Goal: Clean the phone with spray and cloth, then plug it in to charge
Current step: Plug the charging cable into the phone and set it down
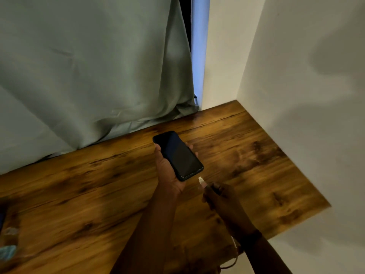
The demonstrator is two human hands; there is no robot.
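Phone (178, 155): black, screen dark and facing up, lying in the palm above the wooden table (79, 194), its lower end angled towards the person's right.

Left hand (167, 175): palm up beneath the phone, thumb along the phone's left edge, fingertips curled up over its right edge; grasping the phone. Forearm runs from the bottom of the frame up to it.

Right hand (219, 196): just below and right of the phone's lower end, back of the hand up, fingers bunched and pinching the charging plug (201, 180). The white plug tip points at the phone's lower end, close to it but apart.

Cable (234, 242): thin, trailing from under the right wrist, away from the phone, over the table's near edge.

Wristband (253, 237): dark, on the right wrist.

Curtain (88, 66): grey-green, hanging behind the phone, hem resting on the table's far edge.

Wall (306, 95): white, right of the phone, meeting the table's side.

Teal object (7, 252): far left of the phone, blurred, kind unclear.
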